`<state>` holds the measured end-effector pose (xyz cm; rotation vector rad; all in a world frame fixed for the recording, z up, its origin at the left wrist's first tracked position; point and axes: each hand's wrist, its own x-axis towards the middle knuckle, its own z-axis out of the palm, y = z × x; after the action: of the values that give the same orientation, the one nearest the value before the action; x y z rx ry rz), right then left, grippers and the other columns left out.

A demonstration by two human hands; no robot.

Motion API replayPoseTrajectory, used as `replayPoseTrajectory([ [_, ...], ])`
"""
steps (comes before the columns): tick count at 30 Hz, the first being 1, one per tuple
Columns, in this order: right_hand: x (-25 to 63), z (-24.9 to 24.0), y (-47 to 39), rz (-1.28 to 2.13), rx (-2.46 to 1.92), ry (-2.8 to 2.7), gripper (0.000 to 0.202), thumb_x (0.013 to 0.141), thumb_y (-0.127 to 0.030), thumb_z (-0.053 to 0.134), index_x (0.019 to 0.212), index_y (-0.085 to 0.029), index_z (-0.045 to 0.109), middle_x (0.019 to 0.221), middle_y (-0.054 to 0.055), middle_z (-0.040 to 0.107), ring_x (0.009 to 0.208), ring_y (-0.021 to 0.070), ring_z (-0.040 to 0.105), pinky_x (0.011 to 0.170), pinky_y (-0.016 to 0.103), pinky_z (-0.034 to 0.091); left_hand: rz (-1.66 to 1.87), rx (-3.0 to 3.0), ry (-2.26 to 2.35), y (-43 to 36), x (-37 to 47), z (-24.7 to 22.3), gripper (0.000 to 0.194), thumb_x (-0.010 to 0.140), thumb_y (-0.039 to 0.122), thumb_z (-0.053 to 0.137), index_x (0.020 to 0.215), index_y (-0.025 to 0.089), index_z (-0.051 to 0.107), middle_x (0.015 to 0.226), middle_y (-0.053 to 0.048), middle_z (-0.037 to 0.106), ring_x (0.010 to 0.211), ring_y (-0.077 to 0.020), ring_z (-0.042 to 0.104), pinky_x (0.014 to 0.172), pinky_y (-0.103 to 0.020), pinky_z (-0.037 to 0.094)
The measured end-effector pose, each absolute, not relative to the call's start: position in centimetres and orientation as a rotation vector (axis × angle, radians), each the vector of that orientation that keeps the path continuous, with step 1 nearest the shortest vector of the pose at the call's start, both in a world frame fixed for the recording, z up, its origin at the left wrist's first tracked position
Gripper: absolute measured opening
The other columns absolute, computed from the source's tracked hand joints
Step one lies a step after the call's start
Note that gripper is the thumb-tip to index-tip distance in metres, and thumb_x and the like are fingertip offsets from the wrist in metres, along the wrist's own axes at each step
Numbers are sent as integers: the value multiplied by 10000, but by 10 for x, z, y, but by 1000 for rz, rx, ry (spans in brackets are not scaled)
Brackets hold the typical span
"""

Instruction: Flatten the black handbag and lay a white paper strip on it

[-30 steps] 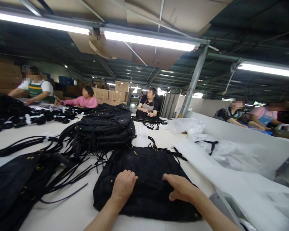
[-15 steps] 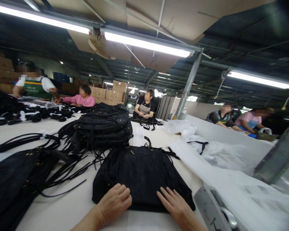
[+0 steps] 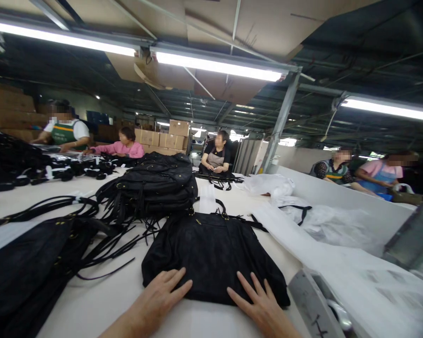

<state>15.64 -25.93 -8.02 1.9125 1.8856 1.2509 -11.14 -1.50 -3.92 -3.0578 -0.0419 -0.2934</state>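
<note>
A black handbag [image 3: 211, 253] lies flat on the white table in front of me, its handle and brass-coloured fittings at the far end. My left hand [image 3: 160, 298] rests on the bag's near left edge, fingers stretched out. On the near right part of the bag lies my right hand [image 3: 259, 300], its fingers spread wide. Neither hand grips anything. To the left is another black bag [image 3: 24, 263] with long thin straps trailing towards the middle one. Behind them rises a stack of black bags [image 3: 151, 180] with fringe-like straps.
A grey box [image 3: 312, 300] holding a roll of something shiny stands at the near right. White sheets [image 3: 338, 263] and clear plastic bags [image 3: 327, 220] lie along the right side. Black coiled straps [image 3: 77, 169] cover the far left. Several people work around the tables.
The fingers of both hands have straightened and spread over the near edge of the bag. The whole view has shifted slightly, with things appearing further right.
</note>
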Motion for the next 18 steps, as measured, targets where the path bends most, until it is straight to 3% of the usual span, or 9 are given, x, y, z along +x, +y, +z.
replayPoseTrajectory([
  [3,153,-73,-258,1248,1893,1887,944,655,-6,492,1471,-431,280,1328,109,611,1031,427,650,680,591,596,-175,-3087,-156,-23,-112,-30,807,714,-43,494,1453,265,391,1499,-168,401,1321,-322,457,1040,-488,431],
  [5,150,-67,-258,1210,1887,1916,921,666,-42,539,1474,-408,292,1316,135,616,1005,449,659,650,596,599,-147,-3085,-203,-31,-102,-10,631,757,24,548,1359,215,530,1395,-202,522,1214,-350,561,959,-494,496],
  [8,148,-60,-257,1148,1880,1953,859,719,-138,619,1476,-387,299,1313,160,612,987,461,665,630,595,603,-81,-3084,-160,-49,-64,31,182,810,138,603,907,157,756,903,-168,743,835,-345,708,728,-467,575],
  [9,148,-58,-257,1136,1879,1949,848,732,-172,645,1476,-387,300,1310,164,613,981,459,669,627,592,605,-100,-3089,-124,-56,-47,43,178,839,162,587,776,161,754,787,-139,739,790,-334,708,711,-460,573],
  [10,149,-58,-256,1130,1871,1946,836,744,-209,667,1474,-389,303,1298,167,620,968,455,675,618,586,607,-162,-3094,-94,-63,-28,51,234,884,199,553,759,168,749,810,-129,740,853,-328,701,763,-466,563],
  [12,151,-58,-253,1136,1844,1946,799,774,-283,690,1469,-396,312,1248,169,651,927,446,689,588,578,607,-353,-3130,-36,-75,7,53,297,979,245,432,1050,208,718,1162,-96,699,1150,-264,606,971,-430,492],
  [14,153,-60,-251,1148,1832,1942,766,806,-330,686,1468,-402,308,1210,170,673,906,443,695,570,581,603,-521,-3230,64,-82,32,37,399,998,292,421,1389,245,489,1482,-58,460,1378,-218,387,1133,-421,346],
  [16,152,-61,-248,1122,1854,1936,763,822,-329,681,1472,-409,291,1219,169,668,921,443,692,583,590,601,-448,-3336,116,-82,42,12,498,996,354,436,1474,240,357,1543,-65,350,1428,-248,292,1169,-493,282],
  [18,149,-60,-247,1018,1914,1945,777,820,-294,684,1470,-425,279,1273,167,635,977,443,675,634,605,596,-362,-3382,131,-79,43,-10,517,996,392,434,1482,242,340,1542,-72,338,1431,-267,277,1172,-542,258],
])
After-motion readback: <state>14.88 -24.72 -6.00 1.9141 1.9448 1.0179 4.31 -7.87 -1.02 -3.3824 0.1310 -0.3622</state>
